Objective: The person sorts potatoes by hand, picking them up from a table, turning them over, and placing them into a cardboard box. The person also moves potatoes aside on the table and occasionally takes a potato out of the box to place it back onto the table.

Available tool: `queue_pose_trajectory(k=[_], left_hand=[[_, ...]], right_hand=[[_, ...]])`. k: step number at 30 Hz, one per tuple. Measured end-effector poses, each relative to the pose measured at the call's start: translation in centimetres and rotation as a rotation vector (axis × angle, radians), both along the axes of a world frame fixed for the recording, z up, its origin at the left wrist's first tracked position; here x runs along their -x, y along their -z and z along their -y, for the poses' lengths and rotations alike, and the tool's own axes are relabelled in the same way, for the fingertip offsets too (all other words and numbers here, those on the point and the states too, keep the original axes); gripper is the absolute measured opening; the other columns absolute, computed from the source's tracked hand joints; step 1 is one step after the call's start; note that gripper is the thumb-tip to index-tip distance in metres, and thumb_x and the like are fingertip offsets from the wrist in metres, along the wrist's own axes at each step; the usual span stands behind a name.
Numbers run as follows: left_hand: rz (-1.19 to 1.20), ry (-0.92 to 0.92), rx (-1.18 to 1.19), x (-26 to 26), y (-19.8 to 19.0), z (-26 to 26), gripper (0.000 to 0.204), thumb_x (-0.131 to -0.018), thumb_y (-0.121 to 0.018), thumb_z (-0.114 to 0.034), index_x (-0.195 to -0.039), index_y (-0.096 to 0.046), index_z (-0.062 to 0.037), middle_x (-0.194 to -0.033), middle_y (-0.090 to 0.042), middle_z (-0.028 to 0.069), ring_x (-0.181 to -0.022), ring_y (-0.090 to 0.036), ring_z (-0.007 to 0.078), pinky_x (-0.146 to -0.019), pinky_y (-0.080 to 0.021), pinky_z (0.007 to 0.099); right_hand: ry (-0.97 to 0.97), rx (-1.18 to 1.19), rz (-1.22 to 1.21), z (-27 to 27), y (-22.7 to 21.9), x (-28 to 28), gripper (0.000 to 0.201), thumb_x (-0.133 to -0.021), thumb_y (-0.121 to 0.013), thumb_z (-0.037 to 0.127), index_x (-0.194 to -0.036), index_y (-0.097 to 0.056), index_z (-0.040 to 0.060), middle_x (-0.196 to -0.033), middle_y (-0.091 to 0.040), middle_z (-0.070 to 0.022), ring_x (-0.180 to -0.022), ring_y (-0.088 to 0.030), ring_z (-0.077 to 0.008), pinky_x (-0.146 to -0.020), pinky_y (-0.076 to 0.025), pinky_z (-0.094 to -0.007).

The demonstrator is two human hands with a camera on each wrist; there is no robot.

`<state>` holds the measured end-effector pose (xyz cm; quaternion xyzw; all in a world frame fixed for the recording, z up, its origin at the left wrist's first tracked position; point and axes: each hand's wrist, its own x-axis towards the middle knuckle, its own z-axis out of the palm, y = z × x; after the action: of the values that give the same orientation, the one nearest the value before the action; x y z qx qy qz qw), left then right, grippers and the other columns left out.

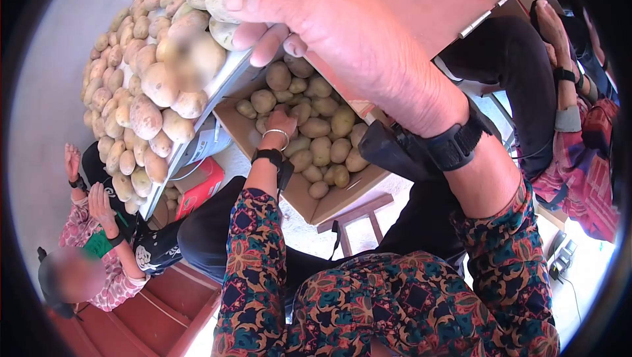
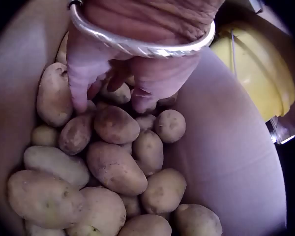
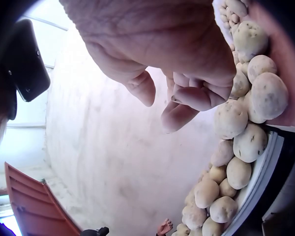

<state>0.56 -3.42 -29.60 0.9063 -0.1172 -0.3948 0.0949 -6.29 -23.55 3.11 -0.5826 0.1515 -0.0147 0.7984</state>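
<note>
My left hand (image 1: 282,122), with a silvery bangle at its wrist, reaches down into a cardboard box (image 1: 294,197) of potatoes (image 1: 320,150). In the left wrist view its fingers (image 2: 81,93) point down, spread apart, among the potatoes (image 2: 117,168); one potato (image 2: 119,94) shows in the gap between them. My right hand (image 1: 342,24) is raised over the near edge of the table, its fingers loosely bent. Nothing shows in its grasp in the right wrist view, where potatoes (image 3: 269,96) line the table edge beside it.
A large heap of potatoes (image 1: 145,116) covers the table's left part, up to its metal edge. To the right lies a reddish board (image 1: 421,1). Another person (image 1: 99,258) sits at left near a red carton (image 1: 201,186); someone else's arm (image 1: 565,87) appears at right.
</note>
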Motion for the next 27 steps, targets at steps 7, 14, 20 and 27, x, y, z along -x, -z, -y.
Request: queue_pose_trajectory(k=[7, 14, 20, 27], left_hand=[[-0.114, -0.269, -0.090, 1.4, -2.0, 3.6, 0.076, -0.085, -0.052, -0.056, -0.137, -0.049, 0.0007, -0.141, -0.046, 0.0241, -0.132, -0.044, 0.0360, -0.109, -0.035, 0.0393], [-0.086, -0.068, -0.121, 2.1, -1.8, 3.1, 0.081, -0.082, -0.052, -0.060, -0.135, -0.050, 0.0021, -0.137, -0.050, 0.0231, -0.130, -0.047, 0.0354, -0.108, -0.036, 0.0380], [0.047, 0.176, 0.020, 0.7, 10.5, -1.7, 0.080, -0.077, -0.060, -0.054, -0.132, -0.051, 0.0036, -0.135, -0.053, 0.0225, -0.126, -0.052, 0.0339, -0.104, -0.041, 0.0376], [0.064, -0.233, 0.138, 4.8, 0.3, -1.6, 0.047, -0.060, -0.082, -0.029, -0.092, -0.070, 0.0031, -0.085, -0.070, 0.0149, -0.075, -0.068, 0.0234, -0.070, -0.053, 0.0345]], right_hand=[[0.023, 0.179, 0.294, 0.1, 2.1, 2.3, 0.029, -0.084, -0.062, 0.020, -0.066, -0.063, -0.0025, -0.062, -0.063, -0.0062, -0.061, -0.062, -0.0112, -0.061, -0.051, -0.0270], [-0.023, 0.496, 0.554, 1.7, 1.5, 4.6, 0.030, -0.085, -0.059, 0.020, -0.069, -0.063, -0.0043, -0.064, -0.064, -0.0083, -0.060, -0.064, -0.0119, -0.061, -0.053, -0.0272], [-0.092, 0.207, 0.309, 0.8, 1.7, 4.7, 0.030, -0.083, -0.061, 0.024, -0.071, -0.066, -0.0035, -0.070, -0.068, -0.0077, -0.064, -0.067, -0.0127, -0.066, -0.055, -0.0274], [-0.040, 0.150, 0.264, 0.5, 2.0, 4.6, 0.030, -0.082, -0.063, 0.026, -0.071, -0.068, -0.0020, -0.069, -0.067, -0.0070, -0.063, -0.065, -0.0120, -0.066, -0.054, -0.0255]])
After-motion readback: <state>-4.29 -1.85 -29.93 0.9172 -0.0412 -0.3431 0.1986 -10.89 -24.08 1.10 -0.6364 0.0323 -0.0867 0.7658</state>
